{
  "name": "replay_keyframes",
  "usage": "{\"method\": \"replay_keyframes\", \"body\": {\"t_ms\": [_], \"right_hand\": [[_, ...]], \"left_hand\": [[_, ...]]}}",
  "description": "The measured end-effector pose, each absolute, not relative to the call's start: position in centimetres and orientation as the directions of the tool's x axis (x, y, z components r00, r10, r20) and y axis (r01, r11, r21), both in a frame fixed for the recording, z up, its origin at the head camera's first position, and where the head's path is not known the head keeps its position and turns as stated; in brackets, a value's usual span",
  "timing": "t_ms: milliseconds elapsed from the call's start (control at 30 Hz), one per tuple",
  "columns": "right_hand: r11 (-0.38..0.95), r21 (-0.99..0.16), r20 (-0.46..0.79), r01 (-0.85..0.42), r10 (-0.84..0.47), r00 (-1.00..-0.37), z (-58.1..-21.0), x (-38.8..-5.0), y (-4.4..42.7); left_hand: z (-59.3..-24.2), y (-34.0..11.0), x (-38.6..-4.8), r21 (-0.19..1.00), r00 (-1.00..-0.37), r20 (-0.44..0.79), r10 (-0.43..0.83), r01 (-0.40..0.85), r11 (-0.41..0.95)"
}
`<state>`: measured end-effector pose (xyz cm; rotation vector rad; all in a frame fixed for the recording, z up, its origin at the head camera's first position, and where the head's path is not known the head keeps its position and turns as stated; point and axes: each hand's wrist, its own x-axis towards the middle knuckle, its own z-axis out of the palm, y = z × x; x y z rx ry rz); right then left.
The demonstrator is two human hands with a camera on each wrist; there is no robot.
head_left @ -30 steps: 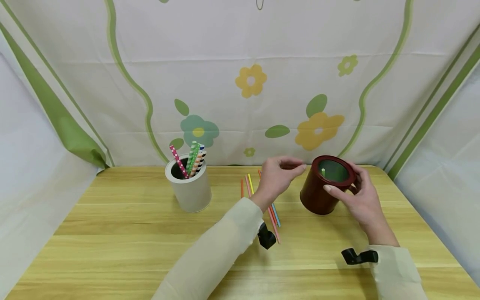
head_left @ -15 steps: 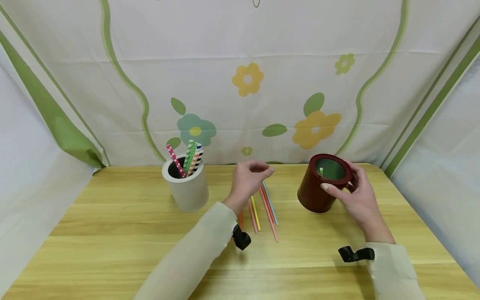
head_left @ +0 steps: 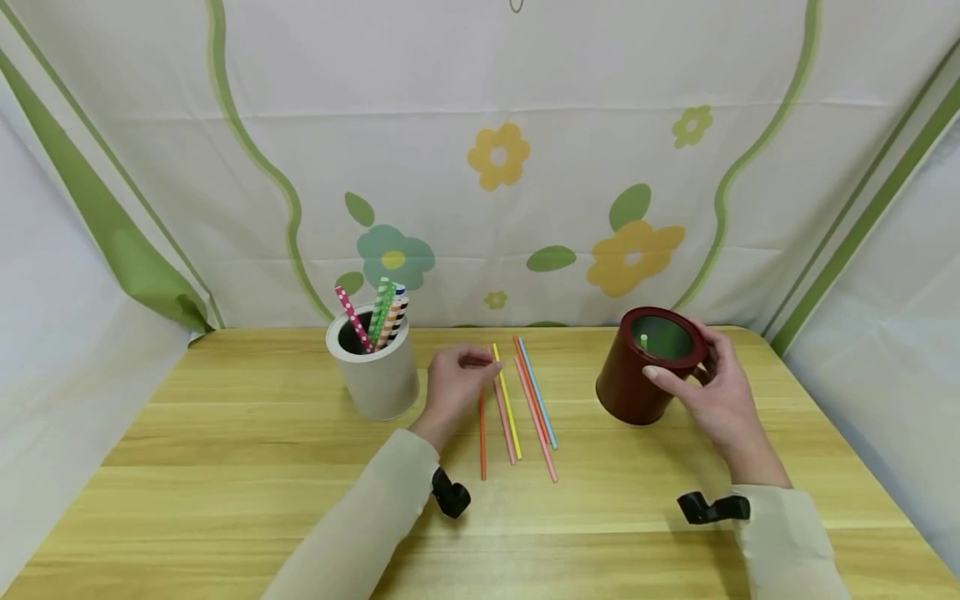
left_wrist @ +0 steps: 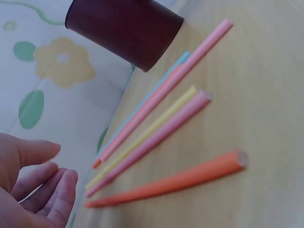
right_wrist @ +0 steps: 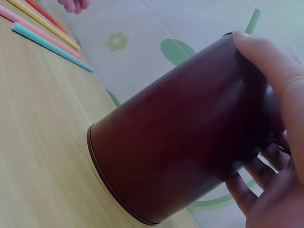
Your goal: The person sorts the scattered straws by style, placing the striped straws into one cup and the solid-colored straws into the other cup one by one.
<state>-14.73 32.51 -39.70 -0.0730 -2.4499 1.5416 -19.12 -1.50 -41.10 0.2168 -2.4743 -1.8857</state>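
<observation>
My right hand (head_left: 720, 400) grips the dark red cylindrical container (head_left: 633, 387), thumb by the rim and fingers round the far side. A thin green straw (head_left: 643, 342) stands inside it; in the right wrist view its tip (right_wrist: 254, 21) pokes past the rim. Near the upper ends of the loose straws is my left hand (head_left: 455, 383), holding nothing, its thumb apart from relaxed fingers in the left wrist view. Beneath and beside it lie an orange straw (head_left: 483, 442), a pink straw (head_left: 504, 417) and a yellow straw (head_left: 510, 412). Further right lies a blue straw (head_left: 542, 404) with orange and pink ones.
Left of my left hand stands a white cylindrical container (head_left: 382, 387) holding several thick patterned straws (head_left: 386, 317). A flower-printed cloth (head_left: 555, 183) hangs behind the wooden table (head_left: 225, 483).
My left hand has moved left from beside the red container, across the straws, to their left side, and lower. My right hand keeps its hold on the container.
</observation>
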Motion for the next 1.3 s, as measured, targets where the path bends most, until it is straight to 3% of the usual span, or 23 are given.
{"method": "replay_keyframes", "body": {"t_ms": [433,933,1300], "right_hand": [[0.436,-0.895,0.186,-0.094,0.173,-0.967,-39.6,-14.7,32.3],[0.431,-0.899,0.169,-0.075,0.184,-0.968,-39.6,-14.8,32.5],[0.418,-0.905,0.173,-0.082,0.183,-0.968,-39.7,-14.8,32.5]], "left_hand": [[-42.4,-1.8,-18.6,0.941,-0.976,-0.066,-0.207,-0.130,0.313],[-42.3,-1.4,-19.9,0.814,-0.967,-0.118,-0.226,-0.224,0.536],[-42.4,-1.3,-20.7,0.783,-0.947,-0.185,-0.262,-0.303,0.543]]}}
